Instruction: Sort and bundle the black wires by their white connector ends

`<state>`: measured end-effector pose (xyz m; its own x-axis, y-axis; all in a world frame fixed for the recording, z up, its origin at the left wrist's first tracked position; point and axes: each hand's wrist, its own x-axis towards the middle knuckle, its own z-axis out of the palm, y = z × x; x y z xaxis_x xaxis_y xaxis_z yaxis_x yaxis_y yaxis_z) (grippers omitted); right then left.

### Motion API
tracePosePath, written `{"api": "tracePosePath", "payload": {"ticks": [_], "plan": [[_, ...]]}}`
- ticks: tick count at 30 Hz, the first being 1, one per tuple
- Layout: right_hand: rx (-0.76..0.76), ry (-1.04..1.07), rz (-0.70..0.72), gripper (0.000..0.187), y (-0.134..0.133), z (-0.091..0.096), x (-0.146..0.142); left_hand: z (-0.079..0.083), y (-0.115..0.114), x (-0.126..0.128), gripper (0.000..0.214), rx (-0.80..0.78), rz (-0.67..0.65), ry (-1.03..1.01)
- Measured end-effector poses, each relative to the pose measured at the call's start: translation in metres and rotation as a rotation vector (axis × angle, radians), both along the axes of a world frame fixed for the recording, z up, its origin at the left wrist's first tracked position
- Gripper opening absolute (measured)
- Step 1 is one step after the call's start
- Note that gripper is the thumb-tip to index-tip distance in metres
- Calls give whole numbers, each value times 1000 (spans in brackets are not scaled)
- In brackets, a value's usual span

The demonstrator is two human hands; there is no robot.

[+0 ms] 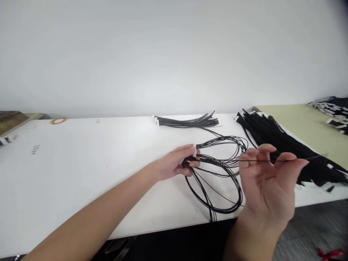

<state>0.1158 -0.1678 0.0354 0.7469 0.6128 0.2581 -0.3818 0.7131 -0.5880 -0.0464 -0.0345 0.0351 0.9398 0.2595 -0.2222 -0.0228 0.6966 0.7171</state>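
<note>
My left hand [176,163] pinches a bundle of thin black cords [220,170] at its white tag, low over the white table [81,170]. The cords loop to the right and down toward the table's front edge. My right hand [268,181] is raised palm-up beside the loops, its fingers curled around a single black cord [288,160] that runs level across the fingertips.
A straight tied bunch of black cords [187,122] lies at the back of the table. A big heap of black cords with white tags [285,145] fills the right end. A tan table [307,127] stands to the right, and a tape ring [58,120] sits at the back left.
</note>
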Motion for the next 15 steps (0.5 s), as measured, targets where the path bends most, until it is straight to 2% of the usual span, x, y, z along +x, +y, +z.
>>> {"api": "tracePosePath", "payload": {"ticks": [3, 6, 15], "plan": [[32, 26, 18, 16, -6, 2, -1, -1, 0, 0, 21, -12, 18, 14], [-57, -51, 18, 16, -10, 6, -5, -2, 1, 1, 22, -19, 35, 14], [-393, -476, -366, 7, -1, 3, -14, -3, 1, 1, 22, -24, 33, 25]]}}
